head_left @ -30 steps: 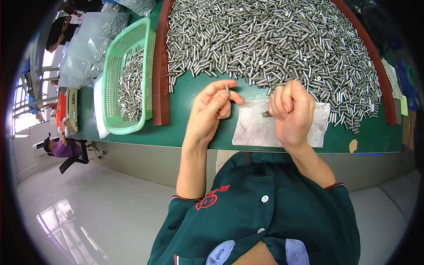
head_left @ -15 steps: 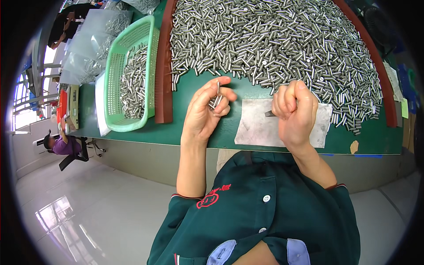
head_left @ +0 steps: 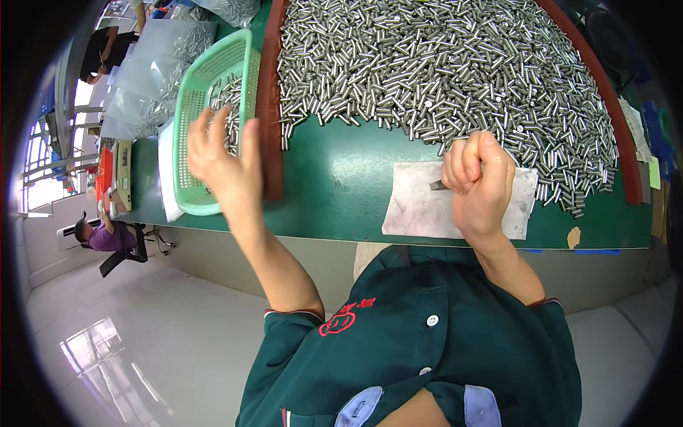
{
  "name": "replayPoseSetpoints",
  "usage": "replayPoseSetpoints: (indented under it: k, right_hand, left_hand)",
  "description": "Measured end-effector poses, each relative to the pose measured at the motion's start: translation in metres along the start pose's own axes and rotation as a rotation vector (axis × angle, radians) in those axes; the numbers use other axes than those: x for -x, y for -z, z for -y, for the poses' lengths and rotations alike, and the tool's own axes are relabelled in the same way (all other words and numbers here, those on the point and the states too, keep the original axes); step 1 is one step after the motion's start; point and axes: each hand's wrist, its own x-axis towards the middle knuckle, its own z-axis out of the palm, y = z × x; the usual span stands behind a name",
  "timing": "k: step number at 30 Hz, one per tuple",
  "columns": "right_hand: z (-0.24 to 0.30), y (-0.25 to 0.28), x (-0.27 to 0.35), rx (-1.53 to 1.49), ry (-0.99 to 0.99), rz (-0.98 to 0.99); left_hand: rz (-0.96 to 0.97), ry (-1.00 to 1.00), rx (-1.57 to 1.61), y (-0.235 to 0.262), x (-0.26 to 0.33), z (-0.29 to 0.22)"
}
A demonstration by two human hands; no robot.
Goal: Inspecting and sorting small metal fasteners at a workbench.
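Observation:
My left hand (head_left: 229, 162) is over the light green perforated basket (head_left: 188, 117), fingers spread and nothing visible between them. Short shiny metal pins (head_left: 231, 91) lie inside the basket, partly hidden by that hand. My right hand (head_left: 485, 183) is closed in a fist above a smudged white sheet (head_left: 420, 208) on the green table. From the fist, on its left side, sticks out the end of a dark, flat piece (head_left: 437, 186); the rest is hidden in my fingers. Beyond my hands spreads a large heap of similar metal pins (head_left: 441, 64).
Red-brown strips (head_left: 271, 142) border the heap left and right. Clear bags of pins (head_left: 146, 82) and a scale (head_left: 122, 178) stand left of the basket. A seated person in purple (head_left: 114, 236) and another in dark clothes (head_left: 107, 50) are farther left.
My left hand has moved left from the table to the basket. Its curled fingers have opened, and the metal pins they held are no longer seen in it. The right fist stays put.

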Motion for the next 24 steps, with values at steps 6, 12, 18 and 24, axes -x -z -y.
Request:
replayPoseSetpoints:
  k: [6,12,18,24]
  right_hand:
    - [-0.001,0.002,-0.004,-0.021,-0.009,-0.005]
    - [-0.001,-0.001,0.001,-0.078,-0.035,-0.002]
    - [0.001,0.001,0.005,-0.056,-0.040,-0.025]
    - [0.000,-0.002,0.001,-0.052,-0.032,0.007]
  left_hand:
    - [0.322,0.192,0.516,-0.043,0.017,-0.066]
    - [0.298,0.149,0.413,-0.053,0.026,-0.071]
    - [0.288,0.000,0.512,-0.045,0.040,-0.077]
    - [0.289,-0.010,0.563,-0.042,0.041,-0.073]
